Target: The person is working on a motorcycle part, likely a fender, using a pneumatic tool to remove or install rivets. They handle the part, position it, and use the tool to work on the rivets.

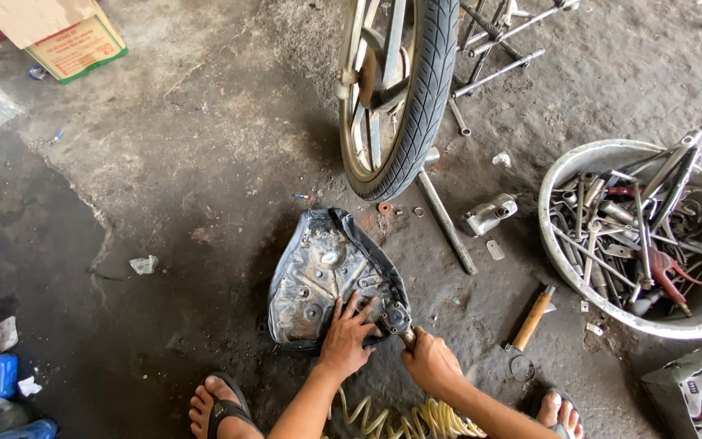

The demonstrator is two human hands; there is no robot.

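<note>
You are pressing your spread left hand [349,335] on the upturned motorcycle seat base [327,276] while your right hand [431,363] is gripping an air tool [400,322].

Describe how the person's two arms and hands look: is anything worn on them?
Both forearms are bare, with no sleeves in view. The left hand and the right hand wear no gloves, and no watch, ring or bracelet shows. Both look slim. Grime cannot be judged at this size.
</note>
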